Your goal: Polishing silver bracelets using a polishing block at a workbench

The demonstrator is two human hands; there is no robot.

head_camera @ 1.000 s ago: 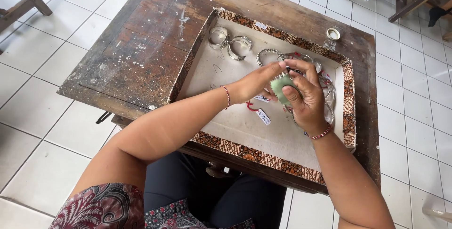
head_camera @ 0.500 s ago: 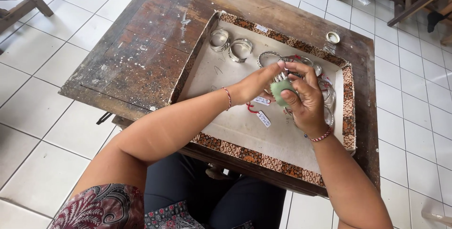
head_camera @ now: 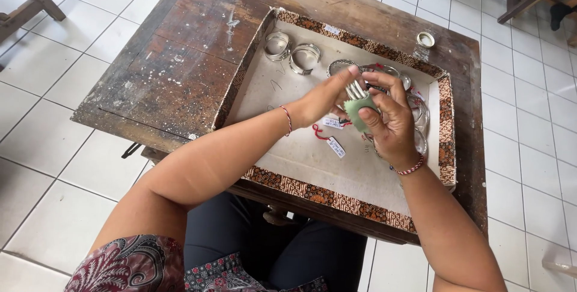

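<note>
Over the shallow tray (head_camera: 258,94) with its patterned rim, both hands meet — the right hand (head_camera: 390,121) has fingers curled tight on a green cloth (head_camera: 359,112), while the left hand (head_camera: 321,100) pinches a silver bangle (head_camera: 356,89) against it. More bangles (head_camera: 293,51) lie at the tray's far edge, paper tags (head_camera: 335,146) beneath the hands — all on a worn wooden table (head_camera: 174,57).

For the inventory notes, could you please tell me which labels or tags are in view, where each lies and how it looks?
Upper tag: small white rectangle on the tray floor, below the left hand, by a red string.
Lower tag: small white rectangle, tilted, nearer the person.
</note>
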